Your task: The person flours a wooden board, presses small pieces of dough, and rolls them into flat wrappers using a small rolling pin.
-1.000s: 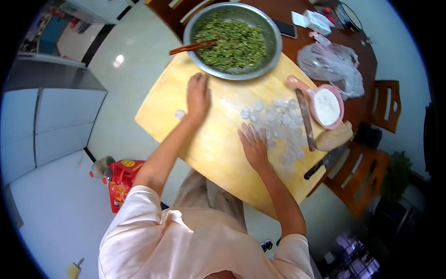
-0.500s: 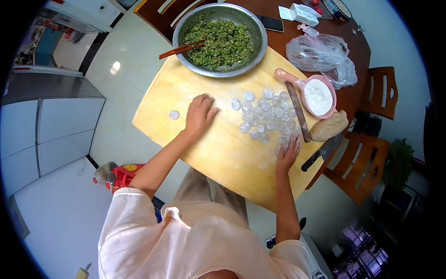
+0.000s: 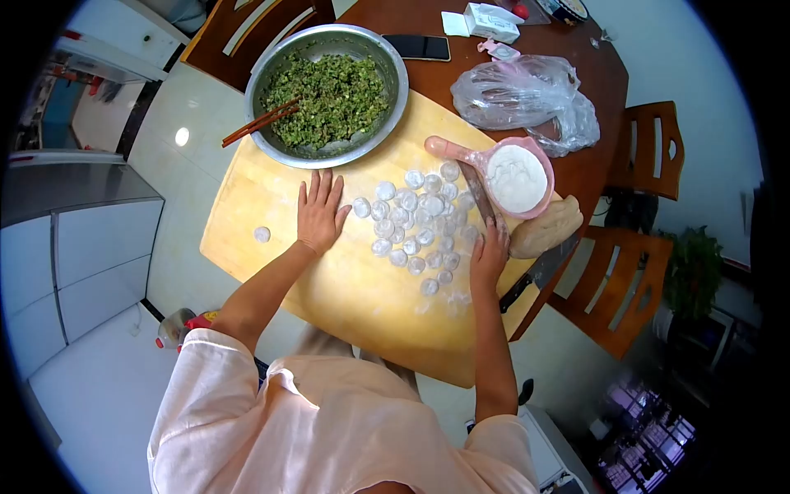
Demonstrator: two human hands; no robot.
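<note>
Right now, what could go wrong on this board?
Knife lies close to the right hand; a careless reach could nick it.
Dough pieces sit crowded, some seemingly touching; they might stick together.
Chopsticks jut past the rim of the bowl; a passing arm could knock them.

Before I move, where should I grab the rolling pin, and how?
Probably round the middle of the rolling pin, from above: it's a thin stick with dough rounds close on one side and a pink scoop on the other. The right hand is at one end.
</note>
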